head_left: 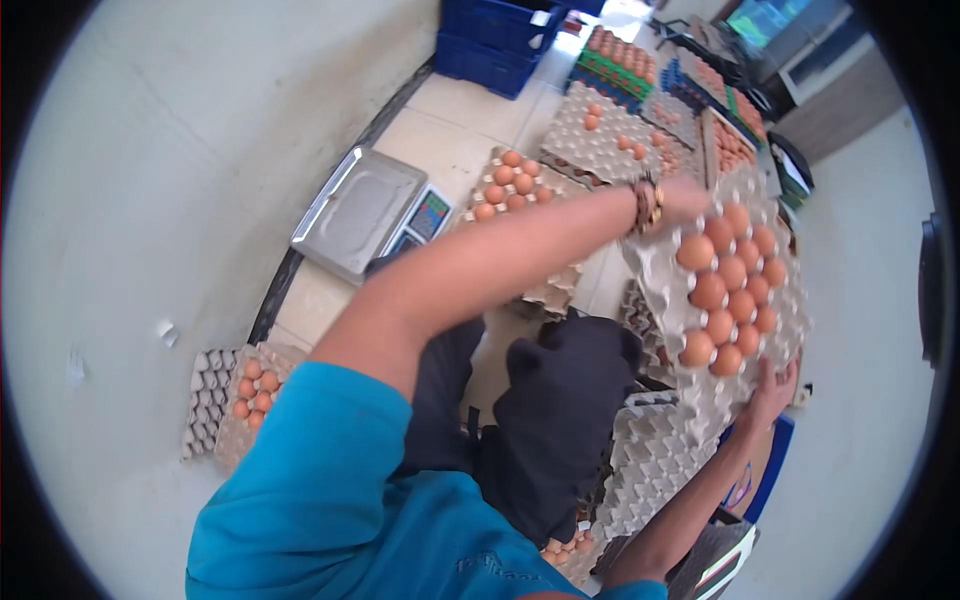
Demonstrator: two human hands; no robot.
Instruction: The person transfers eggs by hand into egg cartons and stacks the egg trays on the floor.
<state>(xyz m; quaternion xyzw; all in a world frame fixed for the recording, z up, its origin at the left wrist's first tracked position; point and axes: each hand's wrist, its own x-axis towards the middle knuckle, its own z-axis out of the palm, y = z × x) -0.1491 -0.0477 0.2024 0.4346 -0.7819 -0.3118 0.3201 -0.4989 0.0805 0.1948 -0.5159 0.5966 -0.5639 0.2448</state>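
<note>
My left hand (684,202), with bracelets at the wrist, is at the far edge of a grey pulp egg tray (670,275); its fingers are partly hidden and blurred. My right hand (772,393) grips the near right edge of the same tray. Brown eggs (732,273) fill the middle of this tray, while cups around its rim hold none. The tray is raised and tilted on my right side. Beneath it, more stacked trays show in part. Grey egg trays (645,460) lie beside my right leg, below the raised tray.
A weighing scale (360,212) with a metal pan stands on the tiled floor by the wall. Trays with eggs (515,183) sit ahead, and more stacks (610,70) stand farther back. Blue crates (490,45) are against the wall. Another egg tray (250,400) lies at my left.
</note>
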